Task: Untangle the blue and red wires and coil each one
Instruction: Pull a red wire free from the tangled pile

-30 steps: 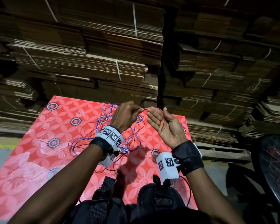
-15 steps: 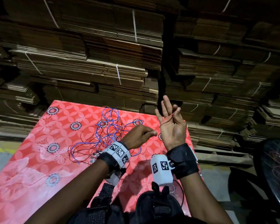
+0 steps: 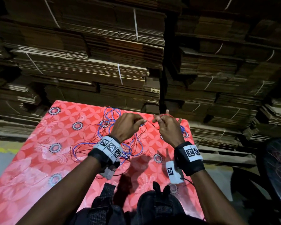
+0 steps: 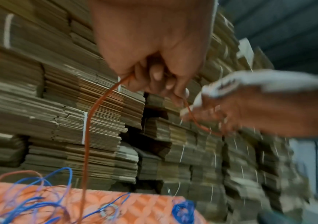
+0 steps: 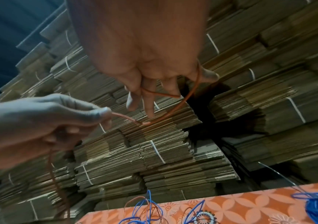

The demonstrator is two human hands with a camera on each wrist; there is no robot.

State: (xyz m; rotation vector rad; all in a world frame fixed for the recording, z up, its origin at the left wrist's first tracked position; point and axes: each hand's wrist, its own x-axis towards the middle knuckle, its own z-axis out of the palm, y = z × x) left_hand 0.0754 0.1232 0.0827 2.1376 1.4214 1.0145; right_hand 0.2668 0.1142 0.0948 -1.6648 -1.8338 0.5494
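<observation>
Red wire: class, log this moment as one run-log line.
left hand: pinches red wire | right hand: red wire looped round fingers | blue wire: tangled on table | stage: coiling red

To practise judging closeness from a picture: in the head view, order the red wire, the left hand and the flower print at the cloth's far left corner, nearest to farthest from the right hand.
1. red wire: looped round the right hand's fingers.
2. left hand: just to its left, pinching the same wire.
3. flower print: at the far left corner of the cloth.
</observation>
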